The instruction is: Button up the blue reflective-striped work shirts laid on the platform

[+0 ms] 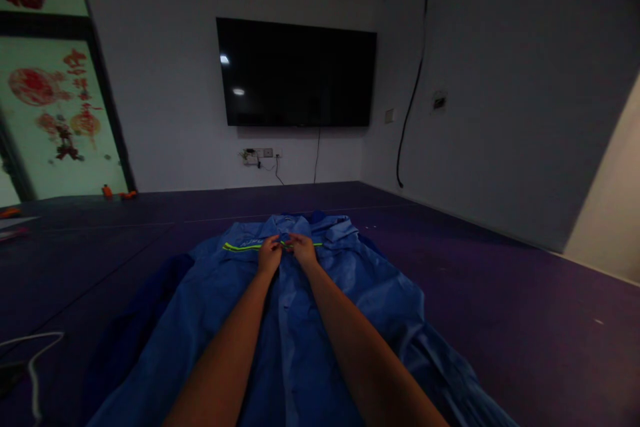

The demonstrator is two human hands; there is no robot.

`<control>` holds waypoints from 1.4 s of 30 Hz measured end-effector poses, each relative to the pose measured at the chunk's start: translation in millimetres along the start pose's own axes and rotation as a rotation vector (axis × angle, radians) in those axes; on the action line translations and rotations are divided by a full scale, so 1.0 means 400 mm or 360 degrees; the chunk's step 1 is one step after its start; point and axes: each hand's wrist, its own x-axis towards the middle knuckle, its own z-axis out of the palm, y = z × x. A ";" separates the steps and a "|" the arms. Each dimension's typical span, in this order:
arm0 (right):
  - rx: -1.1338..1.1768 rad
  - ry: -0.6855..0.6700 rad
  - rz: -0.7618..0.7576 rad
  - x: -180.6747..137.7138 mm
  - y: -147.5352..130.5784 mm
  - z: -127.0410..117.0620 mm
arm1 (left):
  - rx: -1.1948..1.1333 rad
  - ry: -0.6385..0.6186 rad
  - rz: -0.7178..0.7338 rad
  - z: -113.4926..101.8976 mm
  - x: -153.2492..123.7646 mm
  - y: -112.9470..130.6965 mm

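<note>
Blue work jacket [300, 320] lies spread front-up on the purple floor [500, 293], collar at the far end; left hand [270, 256] and right hand [303, 248] meet at its centre front just below the collar, beside the yellow-green stripe [243, 247]. Fingers look pinched on the placket there (too dim and small to tell whether on a button or only cloth). Judged risk: loose fabric bunches under the forearms, so the front edges could misalign or slip from the pinch.
</note>
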 end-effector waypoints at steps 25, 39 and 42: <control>-0.0556 0.0012 -0.0063 0.007 0.026 -0.006 | 0.0455 -0.0076 0.0044 -0.010 -0.017 0.026; -0.0640 -0.0018 -0.0067 0.007 0.022 -0.007 | 0.0528 -0.0091 0.0066 -0.009 -0.017 0.026; -0.0647 -0.0026 -0.0073 0.008 0.023 -0.007 | 0.0522 -0.0091 0.0068 -0.010 -0.017 0.025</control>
